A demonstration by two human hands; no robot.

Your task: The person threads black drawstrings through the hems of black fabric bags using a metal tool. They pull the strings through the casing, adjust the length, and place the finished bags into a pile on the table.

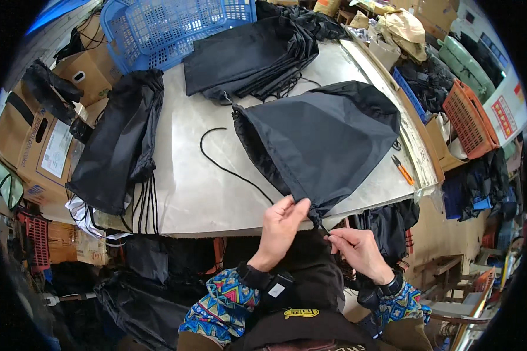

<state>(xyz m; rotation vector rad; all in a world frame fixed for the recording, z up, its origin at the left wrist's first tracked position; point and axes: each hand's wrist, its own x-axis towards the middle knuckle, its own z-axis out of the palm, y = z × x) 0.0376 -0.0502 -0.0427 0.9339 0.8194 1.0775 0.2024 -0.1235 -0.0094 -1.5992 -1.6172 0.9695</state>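
A black drawstring bag (334, 140) lies on the pale tabletop, its open mouth facing left and its near corner at the table's front edge. My left hand (280, 230) pinches the bag's fabric near that corner. Just right of it, my right hand (360, 250) is closed, thumb against fingers, on a short black cord that comes from the corner. A long loose black cord (234, 174) curves over the table, running from the bag's mouth near my left hand toward the middle.
A stack of black bags (240, 58) lies at the back, before a blue plastic basket (175, 29). More black bags (120, 140) with hanging cords rest at the left edge, beside a cardboard box (32, 155). Orange-handled snips (403, 171) lie on the right, and an orange basket (471, 120) stands beyond.
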